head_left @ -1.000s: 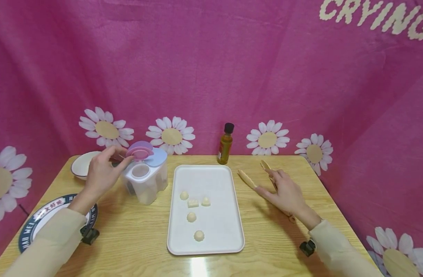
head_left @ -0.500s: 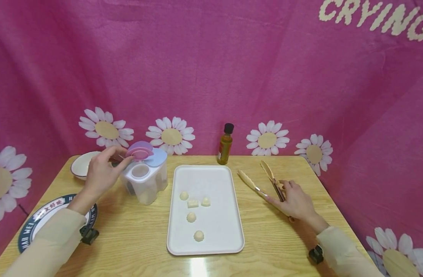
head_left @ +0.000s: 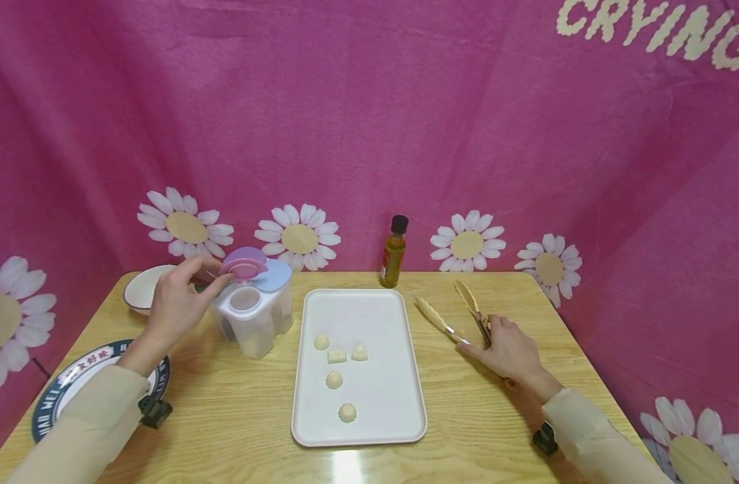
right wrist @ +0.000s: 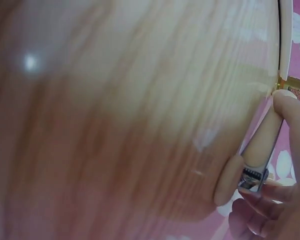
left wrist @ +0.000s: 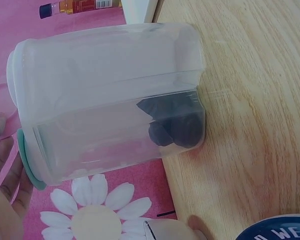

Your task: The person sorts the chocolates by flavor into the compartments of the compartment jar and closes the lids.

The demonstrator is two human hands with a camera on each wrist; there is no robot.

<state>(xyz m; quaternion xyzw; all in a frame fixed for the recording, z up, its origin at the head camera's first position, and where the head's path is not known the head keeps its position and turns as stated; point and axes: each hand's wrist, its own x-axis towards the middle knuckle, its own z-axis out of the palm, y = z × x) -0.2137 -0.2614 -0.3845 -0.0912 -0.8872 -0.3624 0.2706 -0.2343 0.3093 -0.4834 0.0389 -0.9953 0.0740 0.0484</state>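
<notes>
On the left of the head view stands a translucent storage container (head_left: 256, 329) with coloured flip lids. My left hand (head_left: 179, 296) pinches its raised pink-purple lid (head_left: 246, 263), which leaves a round opening uncovered. The left wrist view shows dark pieces (left wrist: 177, 120) low in one compartment and a green lid (left wrist: 30, 160) beside my fingers. On the right, my right hand (head_left: 511, 351) holds a pair of kitchen tongs (head_left: 432, 314) by the handles, thumb on one arm and fingers on the other. The beige tips of the tongs are spread and hold nothing.
A white tray (head_left: 384, 403) with several small cream-coloured moulded pieces (head_left: 334, 380) lies in the middle. Behind it is an oil bottle (head_left: 393, 254). At the left are a white bowl (head_left: 144, 289) and a blue-rimmed plate (head_left: 46, 407). A pink curtain (head_left: 369, 134) hangs behind the table.
My right hand has slid back along the tongs towards their hinge end, then slightly forward again, baring more of their arms. My left hand, the container and the tray have stayed put.
</notes>
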